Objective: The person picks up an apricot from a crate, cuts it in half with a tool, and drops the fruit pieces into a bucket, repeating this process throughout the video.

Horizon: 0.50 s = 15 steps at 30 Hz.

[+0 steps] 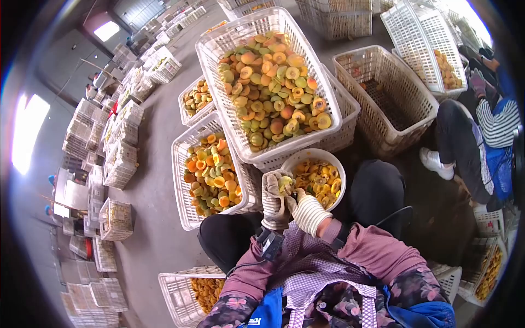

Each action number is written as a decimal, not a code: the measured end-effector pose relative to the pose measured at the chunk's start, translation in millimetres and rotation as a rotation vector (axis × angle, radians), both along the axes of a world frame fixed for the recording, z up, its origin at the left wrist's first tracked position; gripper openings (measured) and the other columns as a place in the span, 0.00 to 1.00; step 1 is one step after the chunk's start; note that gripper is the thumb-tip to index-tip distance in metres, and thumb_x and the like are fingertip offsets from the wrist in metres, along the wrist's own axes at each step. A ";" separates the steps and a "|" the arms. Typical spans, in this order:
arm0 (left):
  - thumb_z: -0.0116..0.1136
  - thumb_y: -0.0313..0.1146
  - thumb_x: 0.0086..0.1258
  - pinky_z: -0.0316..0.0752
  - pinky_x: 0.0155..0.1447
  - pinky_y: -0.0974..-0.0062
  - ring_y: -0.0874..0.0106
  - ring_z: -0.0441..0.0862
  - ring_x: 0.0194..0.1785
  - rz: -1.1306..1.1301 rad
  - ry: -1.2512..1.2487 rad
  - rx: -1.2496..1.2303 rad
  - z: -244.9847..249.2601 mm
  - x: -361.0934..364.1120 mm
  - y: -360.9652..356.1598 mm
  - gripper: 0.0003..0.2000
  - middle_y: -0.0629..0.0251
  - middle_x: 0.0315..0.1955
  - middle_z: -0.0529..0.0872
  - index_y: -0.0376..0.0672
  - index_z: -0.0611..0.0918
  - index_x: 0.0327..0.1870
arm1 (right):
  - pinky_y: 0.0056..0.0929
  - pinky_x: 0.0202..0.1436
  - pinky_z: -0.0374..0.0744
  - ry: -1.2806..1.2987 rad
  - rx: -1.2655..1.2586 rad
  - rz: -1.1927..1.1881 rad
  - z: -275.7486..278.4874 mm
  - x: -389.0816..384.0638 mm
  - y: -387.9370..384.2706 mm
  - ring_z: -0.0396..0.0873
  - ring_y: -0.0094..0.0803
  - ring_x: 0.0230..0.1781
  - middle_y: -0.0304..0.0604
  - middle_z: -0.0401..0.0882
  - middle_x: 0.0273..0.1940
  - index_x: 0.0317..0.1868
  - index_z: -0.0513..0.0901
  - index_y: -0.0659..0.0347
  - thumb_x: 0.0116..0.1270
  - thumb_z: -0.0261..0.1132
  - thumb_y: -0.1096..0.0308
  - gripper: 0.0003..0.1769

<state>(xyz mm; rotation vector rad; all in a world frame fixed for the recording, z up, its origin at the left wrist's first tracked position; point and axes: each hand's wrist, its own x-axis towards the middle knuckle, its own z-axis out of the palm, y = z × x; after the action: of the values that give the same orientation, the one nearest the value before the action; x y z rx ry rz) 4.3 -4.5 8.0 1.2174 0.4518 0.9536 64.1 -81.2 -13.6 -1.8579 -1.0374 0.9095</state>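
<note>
My left hand (275, 202), in a soiled grey glove, is closed around a yellow-green peach half (285, 183). Pressed close beside it, my right hand (309, 212) in a striped knit glove has its fingers closed. A small dark bit shows at the right fingertips; what it belongs to is hidden. Just beyond both hands sits a round white tub (340, 174) of cut orange-yellow fruit pieces. A large white crate (205, 60) piled with green-to-orange peach halves stands raised ahead. A lower crate (180, 180) at the left holds more halves, many orange.
At the right stands a brown-stained crate (404, 134) with a little fruit at its bottom. A tilted white crate (407, 41) lies behind it. Another person in a striped sleeve (495, 123) sits at the far right. Fruit fills a crate (178, 298) near my left elbow. Stacked crates line the left.
</note>
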 end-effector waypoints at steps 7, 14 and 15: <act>0.41 0.45 0.76 0.71 0.48 0.74 0.73 0.74 0.43 0.032 -0.002 -0.152 17.6 6.5 -18.6 0.13 0.63 0.41 0.77 0.44 0.69 0.44 | 0.29 0.47 0.74 0.070 -0.076 0.021 24.5 8.2 -11.0 0.74 0.36 0.44 0.46 0.76 0.45 0.53 0.70 0.66 0.71 0.54 0.61 0.18; 0.41 0.43 0.76 0.71 0.47 0.74 0.72 0.75 0.41 -0.082 0.024 -0.071 16.6 4.4 -15.1 0.12 0.63 0.39 0.76 0.42 0.69 0.44 | 0.35 0.39 0.76 0.459 0.107 0.010 24.3 11.0 -17.6 0.76 0.42 0.32 0.46 0.77 0.36 0.55 0.68 0.65 0.70 0.54 0.58 0.21; 0.42 0.43 0.75 0.71 0.46 0.74 0.72 0.75 0.40 -0.109 -0.044 -0.207 17.5 4.2 -16.2 0.12 0.63 0.36 0.76 0.42 0.70 0.43 | 0.36 0.37 0.77 0.192 0.143 0.009 -13.4 1.7 -12.4 0.76 0.43 0.31 0.47 0.77 0.35 0.56 0.67 0.65 0.69 0.54 0.58 0.22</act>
<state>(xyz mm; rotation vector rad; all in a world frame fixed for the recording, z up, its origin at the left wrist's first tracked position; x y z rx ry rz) 8.5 -20.7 25.5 1.0212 0.4336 0.8179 65.8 -93.6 -27.0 -1.6155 -0.9667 0.9723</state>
